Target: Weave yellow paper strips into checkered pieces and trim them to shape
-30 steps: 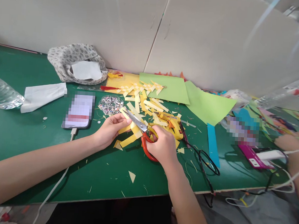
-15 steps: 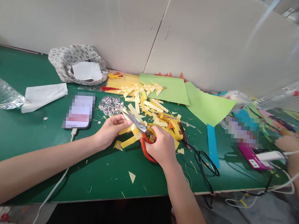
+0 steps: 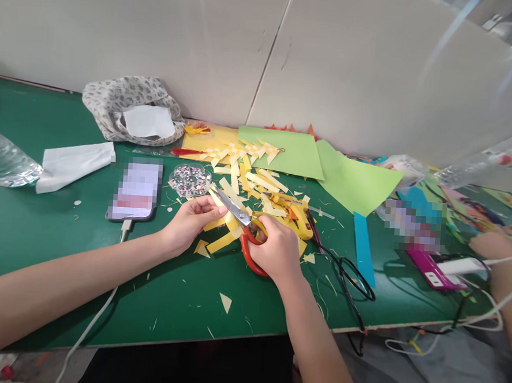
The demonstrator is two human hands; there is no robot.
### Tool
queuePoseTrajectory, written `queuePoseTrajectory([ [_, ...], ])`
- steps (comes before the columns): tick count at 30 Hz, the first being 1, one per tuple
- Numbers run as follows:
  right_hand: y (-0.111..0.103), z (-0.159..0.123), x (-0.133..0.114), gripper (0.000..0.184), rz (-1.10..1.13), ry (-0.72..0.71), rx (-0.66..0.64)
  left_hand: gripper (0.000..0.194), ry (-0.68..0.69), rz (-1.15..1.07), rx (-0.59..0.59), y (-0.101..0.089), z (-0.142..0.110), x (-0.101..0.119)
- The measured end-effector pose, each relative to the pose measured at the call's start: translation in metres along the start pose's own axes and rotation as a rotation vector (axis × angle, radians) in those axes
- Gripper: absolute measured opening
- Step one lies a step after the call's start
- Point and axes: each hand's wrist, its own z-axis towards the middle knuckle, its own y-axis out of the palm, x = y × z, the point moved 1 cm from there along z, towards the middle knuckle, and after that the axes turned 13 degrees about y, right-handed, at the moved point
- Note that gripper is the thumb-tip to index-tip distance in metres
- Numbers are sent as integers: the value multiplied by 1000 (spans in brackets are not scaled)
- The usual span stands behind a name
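Observation:
My right hand [image 3: 278,246] is closed on the handles of a pair of scissors [image 3: 252,255] with red-orange grips. Their metal blades point up and left, to the fingers of my left hand [image 3: 191,222]. That hand pinches a yellow paper strip [image 3: 214,197] right at the blades; part of the strip is hidden by fingers and scissors. Loose yellow paper strips [image 3: 263,181] lie heaped just beyond both hands. A yellow glue gun [image 3: 300,219] rests among them, right of my right hand. Behind the heap is a woven yellow-and-white paper piece [image 3: 241,151] with a red tassel.
At left are a phone [image 3: 135,191] on a white cable, a clear flower-shaped case [image 3: 190,180] of small gems, a tissue [image 3: 77,166] and a patterned cloth bag [image 3: 131,109]. Green paper sheets [image 3: 356,177], a blue strip [image 3: 363,250], a magenta power strip [image 3: 433,269] and another person's hand [image 3: 491,246] are at right.
Almost nothing differs. Both hands, the scissors and the yellow strip hold nearly the same position, and the other person's hand at right has barely shifted.

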Motion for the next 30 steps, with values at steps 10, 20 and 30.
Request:
queuePoseTrajectory([
  [10,-11,2,-4,20,450,262,-95,17,-25,-61,86,-2,2,-2],
  [20,-9,11,0,29,1152,636,-388,18,29,129,5,-1,-1,-4],
  [30,-6,10,-3,35,1222,651,-355,28,9,193,-32,7,-2,-2],
])
